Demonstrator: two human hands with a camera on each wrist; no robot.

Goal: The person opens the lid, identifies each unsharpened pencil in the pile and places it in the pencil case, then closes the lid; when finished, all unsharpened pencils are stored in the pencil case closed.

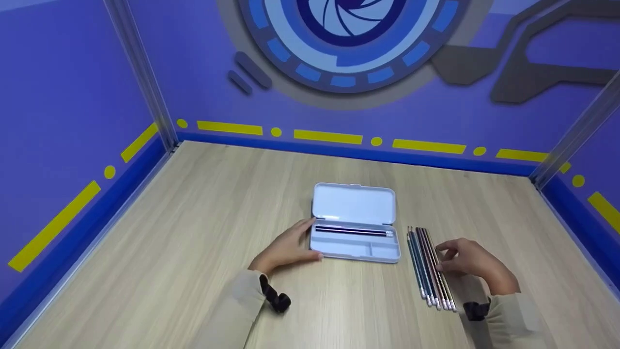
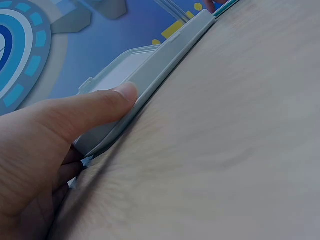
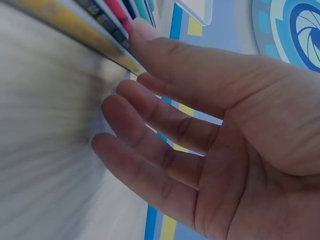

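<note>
A pale pencil case (image 1: 353,202) lies open on the table, lid tilted back. Two dark pencils (image 1: 351,231) with white eraser ends rest in its rear compartment; the front compartments hold nothing. My left hand (image 1: 288,245) grips the case's left end, thumb against the front wall, as the left wrist view shows on the case side (image 2: 155,75). To the right of the case, several pencils (image 1: 428,266) lie side by side, erasers toward me. My right hand (image 1: 467,257) is at the row's right edge, thumb tip touching near the yellow pencil (image 3: 85,30), other fingers loosely bent.
A wood-grain table (image 1: 208,203) carries everything. Blue printed panels stand along its back and both sides, with a metal corner post (image 1: 145,77) at the back left. Dark straps (image 1: 276,295) sit at both cuffs.
</note>
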